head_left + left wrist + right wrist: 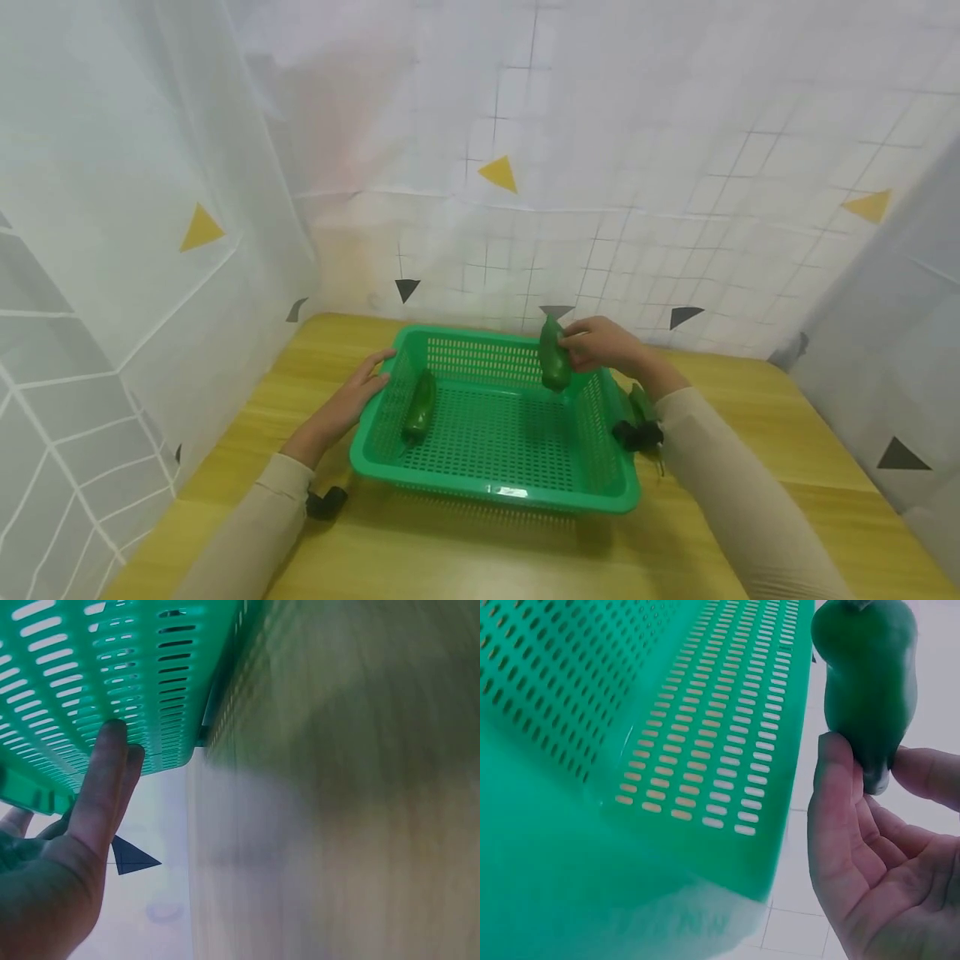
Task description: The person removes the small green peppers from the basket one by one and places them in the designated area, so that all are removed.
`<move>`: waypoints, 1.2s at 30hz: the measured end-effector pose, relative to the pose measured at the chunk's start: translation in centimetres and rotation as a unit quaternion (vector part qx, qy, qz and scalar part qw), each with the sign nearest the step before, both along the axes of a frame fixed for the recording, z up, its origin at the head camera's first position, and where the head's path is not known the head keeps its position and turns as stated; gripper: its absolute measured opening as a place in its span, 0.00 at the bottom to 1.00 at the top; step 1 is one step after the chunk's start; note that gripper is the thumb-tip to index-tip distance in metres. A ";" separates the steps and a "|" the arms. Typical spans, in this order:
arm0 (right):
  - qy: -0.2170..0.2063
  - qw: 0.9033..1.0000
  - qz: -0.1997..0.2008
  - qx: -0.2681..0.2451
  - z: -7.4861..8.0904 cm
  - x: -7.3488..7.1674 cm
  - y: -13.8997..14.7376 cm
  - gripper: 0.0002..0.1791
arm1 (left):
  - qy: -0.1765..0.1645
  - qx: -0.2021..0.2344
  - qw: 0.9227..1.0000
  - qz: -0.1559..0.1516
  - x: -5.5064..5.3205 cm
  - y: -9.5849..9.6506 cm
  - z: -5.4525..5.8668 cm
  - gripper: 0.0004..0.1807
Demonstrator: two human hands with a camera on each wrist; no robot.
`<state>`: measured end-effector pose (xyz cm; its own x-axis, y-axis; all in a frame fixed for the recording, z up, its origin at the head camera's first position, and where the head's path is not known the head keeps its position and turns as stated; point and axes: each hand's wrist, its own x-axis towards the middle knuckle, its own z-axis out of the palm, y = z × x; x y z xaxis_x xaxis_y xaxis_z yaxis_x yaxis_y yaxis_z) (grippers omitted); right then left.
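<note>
Pinching one pepper (552,362), the right grip (600,343) hovers; only the head view shows another pepper (421,408) inside the basket (457,483).

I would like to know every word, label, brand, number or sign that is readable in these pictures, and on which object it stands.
No word, brand or number can be read in any view.
Green basket: faint marks in the right wrist view, too blurred to read; I cannot tell whether they are letters.
Held green pepper: no text visible.
Wall covering: only shapes and lines, no letters.
</note>
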<state>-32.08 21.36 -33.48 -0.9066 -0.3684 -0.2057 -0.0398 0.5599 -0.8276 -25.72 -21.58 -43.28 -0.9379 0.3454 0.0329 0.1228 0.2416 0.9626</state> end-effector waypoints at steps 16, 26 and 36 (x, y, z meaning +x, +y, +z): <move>0.003 1.000 -0.010 -0.016 0.1 0.6 3.7 0.27 | -0.004 0.008 1.000 -0.002 0.0 -0.1 0.1 0.28; 0.017 1.000 -0.022 -0.012 0.3 1.5 6.1 0.28 | -0.009 0.011 1.000 -0.004 0.0 -0.1 -0.1 0.28; 0.034 0.999 -0.017 0.018 0.6 1.8 8.8 0.30 | -0.004 0.011 1.000 -0.004 0.0 -0.2 0.0 0.28</move>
<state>-30.25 30.20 -32.90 -0.9309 -0.3306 -0.1554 -0.0760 0.5913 -0.8028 -25.69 -21.78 -43.23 -0.9350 0.3532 0.0331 0.1173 0.2199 0.9684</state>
